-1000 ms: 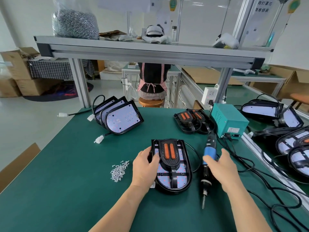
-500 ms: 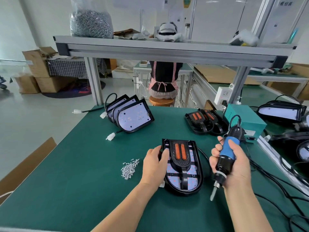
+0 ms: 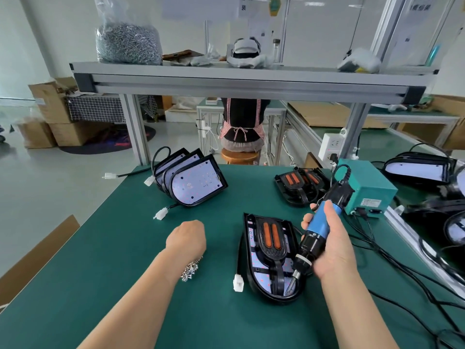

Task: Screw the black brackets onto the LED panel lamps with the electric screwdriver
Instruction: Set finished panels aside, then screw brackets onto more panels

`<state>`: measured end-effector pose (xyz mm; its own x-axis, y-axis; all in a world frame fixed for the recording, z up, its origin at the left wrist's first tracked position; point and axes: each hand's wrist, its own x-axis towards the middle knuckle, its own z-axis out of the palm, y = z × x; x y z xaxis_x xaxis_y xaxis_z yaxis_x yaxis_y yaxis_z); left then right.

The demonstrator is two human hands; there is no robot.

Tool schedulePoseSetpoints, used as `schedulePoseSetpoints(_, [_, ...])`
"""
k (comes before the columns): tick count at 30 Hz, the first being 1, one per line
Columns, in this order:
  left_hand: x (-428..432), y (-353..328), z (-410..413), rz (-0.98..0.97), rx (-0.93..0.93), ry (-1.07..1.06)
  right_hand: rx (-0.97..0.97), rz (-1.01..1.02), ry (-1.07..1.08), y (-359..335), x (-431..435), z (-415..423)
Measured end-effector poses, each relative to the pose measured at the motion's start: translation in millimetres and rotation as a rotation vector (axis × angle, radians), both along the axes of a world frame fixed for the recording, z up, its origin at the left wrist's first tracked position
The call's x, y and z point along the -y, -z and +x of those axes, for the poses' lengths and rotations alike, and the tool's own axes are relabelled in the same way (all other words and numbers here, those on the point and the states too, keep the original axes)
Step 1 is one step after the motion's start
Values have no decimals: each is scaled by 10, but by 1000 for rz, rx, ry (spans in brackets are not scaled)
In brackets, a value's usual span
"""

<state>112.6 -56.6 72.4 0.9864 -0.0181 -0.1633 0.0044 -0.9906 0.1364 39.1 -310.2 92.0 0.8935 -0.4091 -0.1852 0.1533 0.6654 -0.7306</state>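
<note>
An LED panel lamp (image 3: 253,250) lies flat on the green mat in front of me. On it sits a black bracket (image 3: 271,254) with two orange strips. My right hand (image 3: 332,250) grips the blue and black electric screwdriver (image 3: 318,235), tilted so its bit hangs over the lamp's near right part. My left hand (image 3: 186,238) hovers left of the lamp, above a small pile of screws (image 3: 190,270). I see only its back; the fingers are hidden.
The lamp's white connector (image 3: 238,283) lies beside it. Bare panels (image 3: 193,183) lean at the back left and bracketed lamps (image 3: 298,183) lie at the back right. A teal power box (image 3: 368,188), cables (image 3: 382,250) and more lamps (image 3: 417,170) fill the right. A shelf (image 3: 241,79) runs overhead.
My left hand has let go of the lamp's left edge and moved left over the screws. My right hand has raised the screwdriver and swung its bit over the lamp.
</note>
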Motion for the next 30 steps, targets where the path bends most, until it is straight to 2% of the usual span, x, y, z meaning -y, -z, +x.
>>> schedulePoseSetpoints(3, [-14, -4, 63, 40, -7, 55, -33, -158, -22, -74, 17, -20])
schedulePoseSetpoints(6, [-10, -17, 68, 52, -1, 87, -39, -183, -29, -122, 12, -31])
schedulePoseSetpoints(8, [1, -40, 25, -30, 48, 76, -54, -170, -23, -147, -6, -33])
schedulePoseSetpoints(11, [13, -81, -90, -287, 152, 8, -60, -115, -1, -159, -34, -21])
schedulePoseSetpoints(16, [149, -189, -430, -1051, 170, -174, 18, 30, 133, -233, -83, 12])
schedulePoseSetpoints(18, [255, -235, -568, -1247, 170, -208, 43, 100, 185, -287, -101, 22])
schedulePoseSetpoints(26, [560, -267, -920, -1549, -66, -200, 107, 318, 300, -445, -232, -24])
schedulePoseSetpoints(30, [554, -295, -969, -1741, -213, -244, 72, 340, 340, -491, -232, -50])
